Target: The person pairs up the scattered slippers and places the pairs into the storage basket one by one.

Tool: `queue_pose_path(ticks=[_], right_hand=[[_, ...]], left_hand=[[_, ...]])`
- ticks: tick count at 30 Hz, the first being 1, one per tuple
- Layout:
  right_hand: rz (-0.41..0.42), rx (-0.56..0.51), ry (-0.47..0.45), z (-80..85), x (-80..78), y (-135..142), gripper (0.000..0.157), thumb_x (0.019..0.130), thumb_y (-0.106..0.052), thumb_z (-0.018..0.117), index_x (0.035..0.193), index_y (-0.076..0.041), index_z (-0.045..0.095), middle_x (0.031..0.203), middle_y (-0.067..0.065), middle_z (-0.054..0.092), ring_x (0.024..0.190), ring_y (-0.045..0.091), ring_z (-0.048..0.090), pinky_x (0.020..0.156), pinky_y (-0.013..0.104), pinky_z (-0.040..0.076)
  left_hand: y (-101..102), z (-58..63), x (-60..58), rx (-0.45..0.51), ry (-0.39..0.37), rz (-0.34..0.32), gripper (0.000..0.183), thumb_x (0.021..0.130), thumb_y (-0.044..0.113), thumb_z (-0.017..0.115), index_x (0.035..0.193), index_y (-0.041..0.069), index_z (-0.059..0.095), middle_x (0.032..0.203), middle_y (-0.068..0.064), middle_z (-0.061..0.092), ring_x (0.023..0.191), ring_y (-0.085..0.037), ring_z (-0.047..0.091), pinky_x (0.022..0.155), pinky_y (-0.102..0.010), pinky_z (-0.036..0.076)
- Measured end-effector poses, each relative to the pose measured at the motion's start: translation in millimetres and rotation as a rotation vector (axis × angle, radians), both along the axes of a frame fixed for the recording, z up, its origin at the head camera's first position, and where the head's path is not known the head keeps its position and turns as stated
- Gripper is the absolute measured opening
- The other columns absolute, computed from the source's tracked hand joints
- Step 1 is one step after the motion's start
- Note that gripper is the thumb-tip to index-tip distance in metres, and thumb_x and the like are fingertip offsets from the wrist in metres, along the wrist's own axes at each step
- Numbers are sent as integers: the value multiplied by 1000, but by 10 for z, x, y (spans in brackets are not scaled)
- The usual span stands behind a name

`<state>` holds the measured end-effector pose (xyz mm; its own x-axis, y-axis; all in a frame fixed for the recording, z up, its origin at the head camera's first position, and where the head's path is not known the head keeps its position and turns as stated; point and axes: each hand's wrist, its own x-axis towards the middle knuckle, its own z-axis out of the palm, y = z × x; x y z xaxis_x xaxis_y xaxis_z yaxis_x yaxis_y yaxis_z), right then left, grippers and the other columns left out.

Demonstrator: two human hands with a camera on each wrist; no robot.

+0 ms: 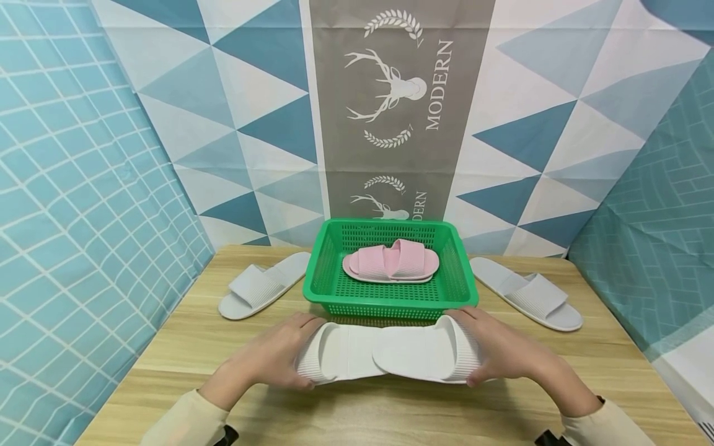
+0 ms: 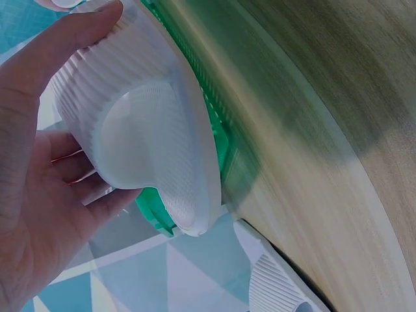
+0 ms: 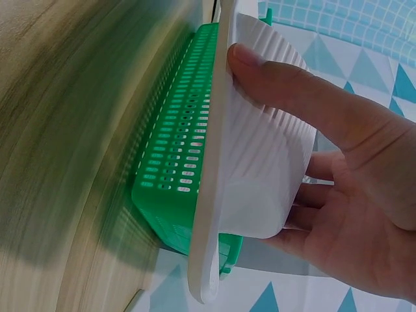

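My left hand point(image 1: 279, 350) grips a white slipper point(image 1: 351, 352) by its ribbed strap. Another white slipper point(image 1: 418, 353) is held by its strap in my right hand point(image 1: 504, 347). The pair lies lengthwise in front of the green basket, the right one's heel end overlapping the left one's at the middle. In the left wrist view the thumb presses the ribbed strap point(image 2: 97, 71), the other fingers behind it. The right wrist view shows that slipper's sole on edge above the table, thumb on the strap point(image 3: 273, 130).
The green perforated basket point(image 1: 390, 305) stands at the back of the wooden table point(image 1: 390, 415), a pair of pink slippers point(image 1: 370, 263) inside. One light grey slipper point(image 1: 256, 286) lies left of it, another point(image 1: 538, 300) right. Patterned sheets point(image 1: 268, 111) rise behind and beside the table.
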<state>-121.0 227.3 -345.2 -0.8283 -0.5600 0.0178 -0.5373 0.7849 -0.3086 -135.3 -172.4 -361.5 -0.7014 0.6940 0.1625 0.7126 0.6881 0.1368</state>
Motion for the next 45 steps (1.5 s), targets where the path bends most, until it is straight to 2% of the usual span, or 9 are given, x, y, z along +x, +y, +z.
queue_pose_path(ticks=[19,38,45], right_hand=[[0,1,8,19,16,-64,105,49,-30,94,136,-1,44,131,12,53,111,24,56,89,46,53],[9,1,-4,30,0,-104,104,50,-32,94,136,-2,44,131,11,53,110,23,56,88,45,54],[17,7,-5,28,-1,-117,104,50,-35,94,136,-2,44,129,10,54,107,21,56,86,41,54]], left_hand=[[26,21,1,-2,5,-14,94,50,42,87,129,4,52,122,-5,60,111,-16,56,96,-35,52],[65,24,-1,-23,-8,0,96,49,44,88,129,5,52,123,-4,59,112,-17,55,96,-35,52],[92,32,-6,-32,-15,-7,96,50,45,88,129,4,52,124,-5,59,114,-18,55,98,-35,51]])
